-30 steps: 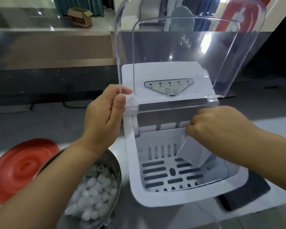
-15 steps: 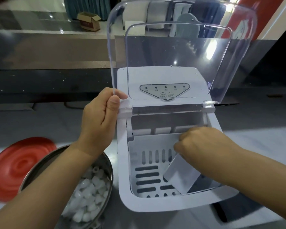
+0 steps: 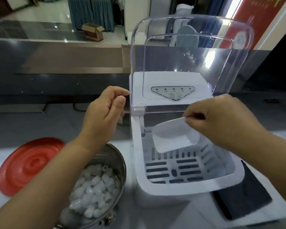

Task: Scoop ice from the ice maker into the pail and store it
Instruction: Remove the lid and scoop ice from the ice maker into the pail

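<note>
A white ice maker point(image 3: 188, 187) sits on a pale counter point(image 3: 180, 217), right of centre. Its clear lid point(image 3: 180, 55) stands raised, almost upright, above the control panel point(image 3: 173, 92).

A white scoop point(image 3: 173, 136) hangs in the air over the slotted basket point(image 3: 172, 171) inside the ice maker, near the back. The scoop's long axis runs diagonally from upper right to lower left. Its wide mouth points lower left, and its hollow side faces up toward the camera.

The right hand point(image 3: 221, 123) comes in from the right and pinches the scoop's back rim between thumb and forefinger, with the other fingers curled.

The left hand point(image 3: 102, 116) is beside the lid's left edge, just above the hinge. Its fingers are loosely curled and hold nothing. The forefinger tip is right at the lid's edge, but it is unclear whether it touches.

At lower left, just beside the ice maker and partly under the left forearm, stands a steel pail point(image 3: 121, 164) holding a heap of ice point(image 3: 94, 187). A red disc point(image 3: 28, 164) lies flat on the counter to the pail's left. A dark cloth point(image 3: 243, 200) lies at the ice maker's right front corner.
</note>
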The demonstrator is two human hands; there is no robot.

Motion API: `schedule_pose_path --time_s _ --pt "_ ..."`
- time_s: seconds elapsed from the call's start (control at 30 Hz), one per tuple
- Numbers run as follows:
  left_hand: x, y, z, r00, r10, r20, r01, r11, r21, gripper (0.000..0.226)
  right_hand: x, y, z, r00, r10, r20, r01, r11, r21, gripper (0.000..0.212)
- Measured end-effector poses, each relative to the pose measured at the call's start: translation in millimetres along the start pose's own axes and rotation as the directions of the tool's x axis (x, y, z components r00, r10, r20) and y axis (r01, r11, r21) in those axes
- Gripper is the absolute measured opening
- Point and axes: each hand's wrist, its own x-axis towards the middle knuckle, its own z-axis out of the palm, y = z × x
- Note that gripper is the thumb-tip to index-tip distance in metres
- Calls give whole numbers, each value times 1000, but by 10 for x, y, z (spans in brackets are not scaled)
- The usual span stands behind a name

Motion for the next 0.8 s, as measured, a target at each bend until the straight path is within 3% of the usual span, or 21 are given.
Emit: schedule_pose_path --time_s 0.13,0.23,0.4,0.53,0.67,0.8 --pt "-45 -38 -287 1000 16 -14 -16 1000 -9 24 -44 -253 -240 986 114 -121 -89 978 190 7" --pt "-107 -113 -546 1000 14 -21 -15 1000 -18 20 -103 -585 -301 981 125 -145 -90 970 228 8" --pt "-316 -271 -926 1000 -26 -6 25 999 -34 19 -164 -1311 -147 997 82 11 -80 993 -91 13" --pt "-502 -352 -1092 997 -70 32 71 997 -12 19 -203 -1775 189 997 -26 70 43 965 -258 7" --pt "-693 -414 -1275 989 -113 95 111 994 21 18 -171 -2142 630 978 -26 206 89 950 -300 33" --pt "-845 -399 -1404 980 -133 146 128 991 44 18 -79 -2265 1074 956 77 284 -2 967 -256 24"
